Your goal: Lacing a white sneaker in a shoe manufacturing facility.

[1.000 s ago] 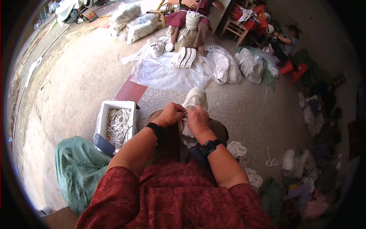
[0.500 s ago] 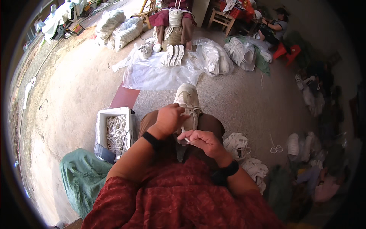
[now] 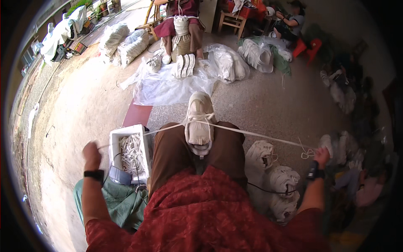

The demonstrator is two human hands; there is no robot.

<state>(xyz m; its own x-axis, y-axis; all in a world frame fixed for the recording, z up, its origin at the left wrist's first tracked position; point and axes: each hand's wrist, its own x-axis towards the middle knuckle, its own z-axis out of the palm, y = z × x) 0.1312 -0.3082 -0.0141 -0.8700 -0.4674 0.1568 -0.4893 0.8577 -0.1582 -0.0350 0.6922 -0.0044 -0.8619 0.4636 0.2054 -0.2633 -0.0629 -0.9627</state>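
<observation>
A cream shoe (image 3: 199, 128) stands between my thighs with its toe pointing away from me. A white shoelace (image 3: 260, 135) crosses over its front in a knot, and both ends are pulled out taut to the sides. Out at the left, beside the white box, my left hand (image 3: 92, 155) is closed on one end of the lace, slightly blurred. My right hand (image 3: 322, 156) grips the other end far out at the right.
A white foam box (image 3: 113, 145) of laces stands by my left knee, above a green cloth (image 3: 117, 201). Several shoe pieces (image 3: 285, 178) lie at my right. Ahead are a plastic sheet (image 3: 159, 90), stacked shoe parts (image 3: 183, 66), filled bags (image 3: 133, 48) and a seated person (image 3: 180, 21).
Both hands have moved from close over the shoe far out to either side, drawing the lace ends tight across it. The view has shifted slightly.
</observation>
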